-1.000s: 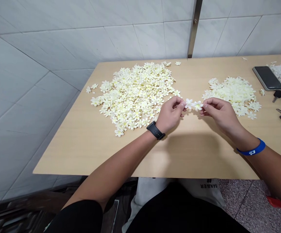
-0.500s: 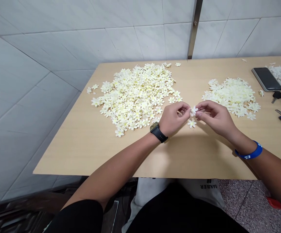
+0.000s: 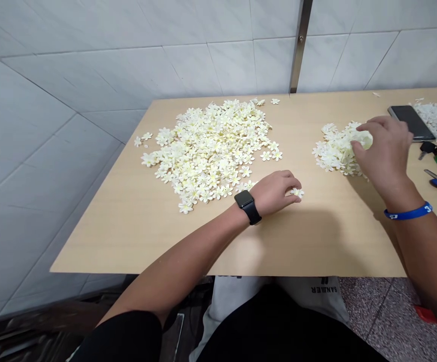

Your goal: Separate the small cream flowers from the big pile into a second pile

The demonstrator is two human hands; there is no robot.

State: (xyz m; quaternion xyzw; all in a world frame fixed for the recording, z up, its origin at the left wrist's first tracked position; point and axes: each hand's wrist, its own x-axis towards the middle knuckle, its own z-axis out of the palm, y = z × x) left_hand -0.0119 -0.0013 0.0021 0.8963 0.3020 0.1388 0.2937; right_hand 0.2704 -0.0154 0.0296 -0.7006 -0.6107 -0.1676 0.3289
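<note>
We have the left hand (image 3: 274,193) low at the desk's (image 3: 316,241) near-middle, fingers curled narrow over a single cream artificial flower (image 3: 297,192) — pinching or just touching, we can't tell. The right hand (image 3: 386,151) is cupped round a clump of blossoms (image 3: 364,139) on the smaller pile (image 3: 333,151), toward the right edge, just short of the phone (image 3: 410,122). Large pile (image 3: 206,156) sits left of centre. Best to keep fingertips light — loose flowers drag their neighbours.
</note>
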